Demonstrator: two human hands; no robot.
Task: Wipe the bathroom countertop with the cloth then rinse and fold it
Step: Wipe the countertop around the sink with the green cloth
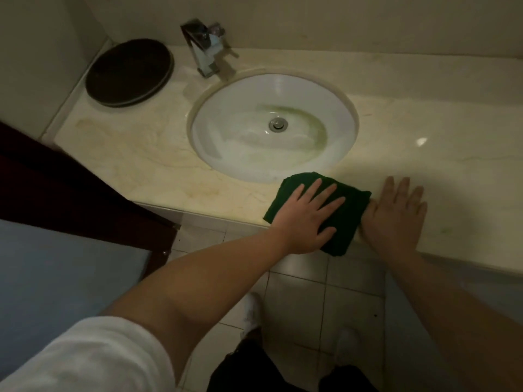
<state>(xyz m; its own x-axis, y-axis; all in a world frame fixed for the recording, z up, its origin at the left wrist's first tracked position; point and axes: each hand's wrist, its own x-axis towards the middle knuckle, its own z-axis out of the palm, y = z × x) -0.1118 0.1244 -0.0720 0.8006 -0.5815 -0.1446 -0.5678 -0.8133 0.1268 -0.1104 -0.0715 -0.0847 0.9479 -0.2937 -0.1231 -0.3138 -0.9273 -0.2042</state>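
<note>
While left hand (307, 215) presses flat, fingers spread, on folded green cloth (343, 213) at countertop (158, 165) front edge below sink (273, 124); right hand (396, 215) open, palm down, just beside cloth's right edge; cloth's long axis runs diagonally toward sink; left hand nearer, likely drives next move.

The cream, marble-veined stone table (135, 154) runs along the wall, with an oval white ceramic basin (325, 103) sunk into it. A greenish film stains the basin floor around the round metal drain (278, 124). Behind the basin a square chrome tap (206, 49) stands on the table. At the far left corner rests a round dark brown tray (128, 72). Near the front edge, just before the basin, lies a folded dark green cloth (348, 210), one corner overhanging the edge. The left hand (305, 219) presses flat on the cloth; the right hand (396, 216) lies flat on the table, touching the cloth's side.
</note>
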